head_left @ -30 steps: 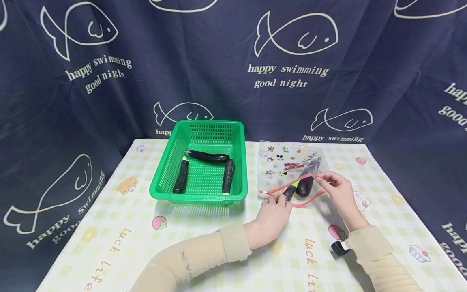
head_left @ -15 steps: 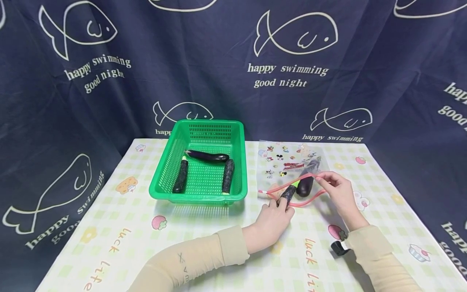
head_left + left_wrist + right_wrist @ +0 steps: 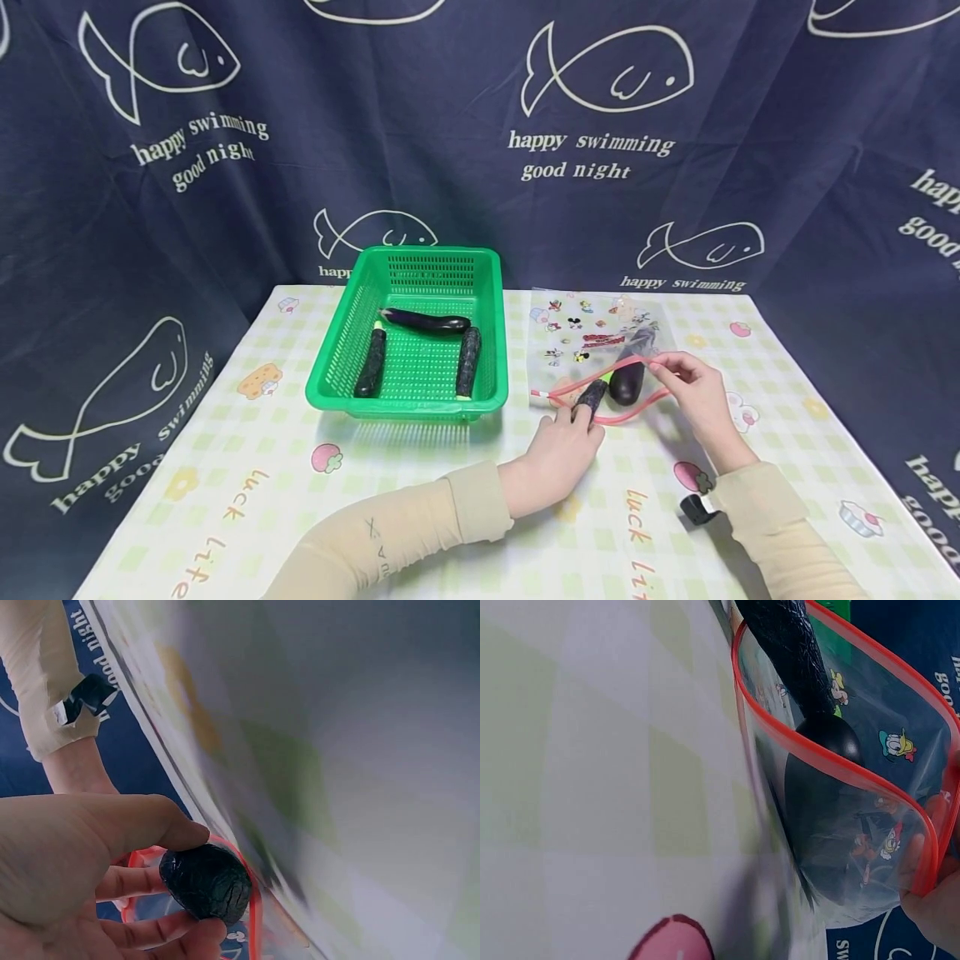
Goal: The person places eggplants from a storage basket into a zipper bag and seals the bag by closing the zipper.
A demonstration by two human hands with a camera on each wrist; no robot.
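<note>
My left hand [image 3: 557,458] grips the near end of a dark, wrinkled, cucumber-like vegetable [image 3: 592,397]; in the left wrist view its end [image 3: 206,883] sits between thumb and fingers. The vegetable slants through the mouth of a clear zip bag [image 3: 562,333] with a red edge and cartoon prints. A bright green tip shows at its far end. Pinching the right side of the red edge [image 3: 900,796], my right hand [image 3: 693,396] holds the mouth apart. A glossy eggplant [image 3: 627,383] lies mostly inside the bag, beside the wrinkled vegetable.
A green basket [image 3: 318,379] stands left of the bag. In it lie one eggplant [image 3: 427,322] and two wrinkled dark vegetables, one at left [image 3: 371,362], one at right [image 3: 468,362]. A patterned cloth [image 3: 420,492] covers the table; a dark curtain [image 3: 480,167] hangs behind.
My left fingers have shifted slightly back along the wrinkled vegetable, so more of it shows than one second ago. My right hand and the basket stay in place.
</note>
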